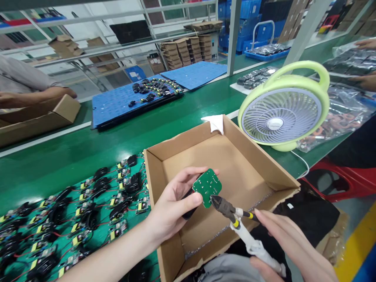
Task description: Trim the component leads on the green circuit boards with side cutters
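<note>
My left hand [173, 203] holds a small green circuit board [208, 186] with a black part behind it, over an open cardboard box [229, 135]. My right hand [289, 246] grips a pair of side cutters [235, 217] with white handles. The cutter jaws touch the lower edge of the board. Tiny metal clippings lie along the box's near inside wall.
Several circuit boards with black housings [73, 215] cover the green bench at left. A lime green desk fan [283, 107] stands right of the box. A blue tray [117, 103] with boards sits across the belt. Another person's arm [38, 94] rests at far left; hands appear far right.
</note>
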